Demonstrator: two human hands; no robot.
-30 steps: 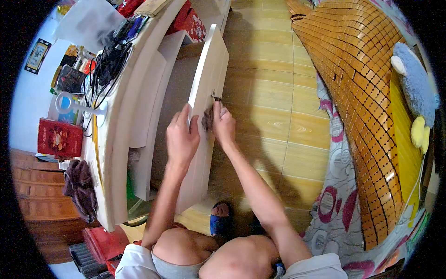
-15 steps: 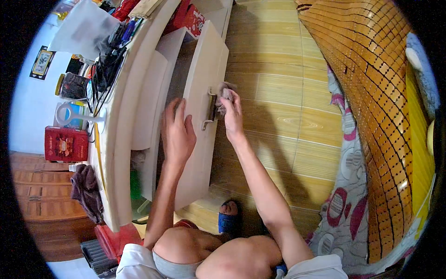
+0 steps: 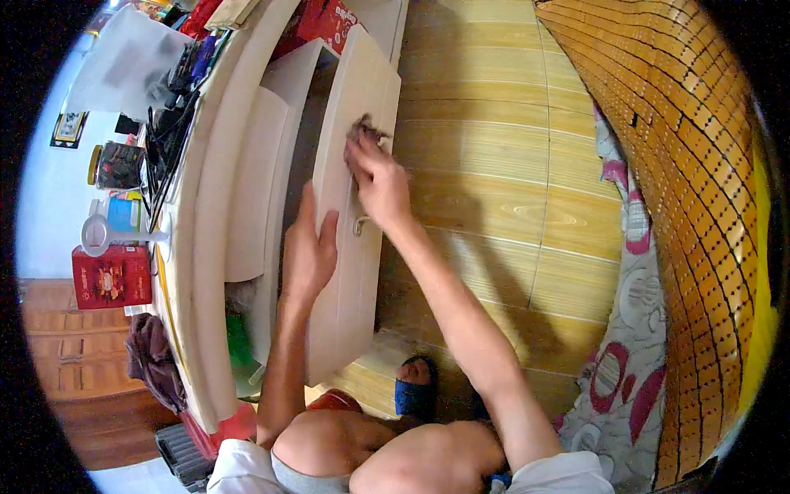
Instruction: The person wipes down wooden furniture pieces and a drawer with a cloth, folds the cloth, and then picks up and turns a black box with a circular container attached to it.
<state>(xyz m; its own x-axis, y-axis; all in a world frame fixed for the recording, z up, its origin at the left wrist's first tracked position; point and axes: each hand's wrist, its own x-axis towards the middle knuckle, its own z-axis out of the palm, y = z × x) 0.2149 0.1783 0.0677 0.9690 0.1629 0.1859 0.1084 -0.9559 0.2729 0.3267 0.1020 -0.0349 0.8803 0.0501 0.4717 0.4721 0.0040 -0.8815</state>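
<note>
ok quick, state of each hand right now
Left hand: holding the edge of the drawer.
Right hand: closed on a rag, at the drawer's front.

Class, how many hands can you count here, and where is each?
2. The left hand grasps the edge of the drawer front; the right hand holds a cloth against its outer face.

Upper garment: white; short left sleeve (image 3: 241, 468) and right sleeve (image 3: 559, 476) visible at the near edge. Lower garment (image 3: 306, 476): light grey, hem above the knee. Forearms, left hand (image 3: 310, 251) and right hand (image 3: 383, 189): bare. Footwear, beyond the knees — one blue slipper (image 3: 414, 400), open at the toe.
</note>
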